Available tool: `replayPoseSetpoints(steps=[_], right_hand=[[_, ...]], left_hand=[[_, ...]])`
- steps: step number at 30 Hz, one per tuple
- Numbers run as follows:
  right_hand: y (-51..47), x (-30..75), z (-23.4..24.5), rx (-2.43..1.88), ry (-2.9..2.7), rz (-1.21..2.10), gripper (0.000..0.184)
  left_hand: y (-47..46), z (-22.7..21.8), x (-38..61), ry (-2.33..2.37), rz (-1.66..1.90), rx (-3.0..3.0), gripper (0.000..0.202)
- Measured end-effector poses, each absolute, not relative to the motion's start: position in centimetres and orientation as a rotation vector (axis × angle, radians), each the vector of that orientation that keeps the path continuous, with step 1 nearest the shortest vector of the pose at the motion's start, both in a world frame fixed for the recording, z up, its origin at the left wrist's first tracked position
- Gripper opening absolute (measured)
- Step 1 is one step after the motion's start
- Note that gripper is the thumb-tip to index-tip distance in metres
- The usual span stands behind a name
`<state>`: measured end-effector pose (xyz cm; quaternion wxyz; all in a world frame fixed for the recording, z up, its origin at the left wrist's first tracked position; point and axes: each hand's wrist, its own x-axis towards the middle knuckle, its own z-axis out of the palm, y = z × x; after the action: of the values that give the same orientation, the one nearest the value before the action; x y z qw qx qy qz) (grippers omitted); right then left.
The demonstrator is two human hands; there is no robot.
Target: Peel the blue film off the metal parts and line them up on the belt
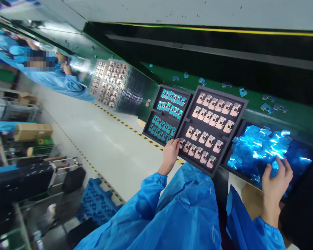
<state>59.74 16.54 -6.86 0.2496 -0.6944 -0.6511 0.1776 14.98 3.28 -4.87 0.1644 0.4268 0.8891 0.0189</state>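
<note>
My left hand [170, 154] is at the left edge of a black tray [223, 145], fingers pressed together beside the end part of its lowest row. What the fingertips hold, if anything, is hidden. Rows of small copper-coloured metal parts [203, 137] lie in this tray. To its left, a second black tray [160, 114] holds similar parts with blue-green faces [169, 107]. My right hand [278, 178] hovers over a heap of shiny blue film pieces [261, 146] in a dark tray [228, 161], fingers curved and apart.
Several loose blue parts [242, 91] lie along the green bench [211, 80] behind the trays. A stack of clear trays [131, 90] with copper-coloured parts stands farther left. Beyond it sits a co-worker in a blue sleeve [65, 85]. A blue pallet [96, 199] is on the floor.
</note>
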Motion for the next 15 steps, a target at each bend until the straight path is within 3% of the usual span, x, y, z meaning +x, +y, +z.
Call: replayPoseSetpoints(steps=[15], right_hand=[[16.5, 59.6, -4.8, -1.867, -1.790, 0.535, 0.054]], left_hand=[[9.1, -6.0, 18.6, 2.448, 0.523, 1.349, 0.036]])
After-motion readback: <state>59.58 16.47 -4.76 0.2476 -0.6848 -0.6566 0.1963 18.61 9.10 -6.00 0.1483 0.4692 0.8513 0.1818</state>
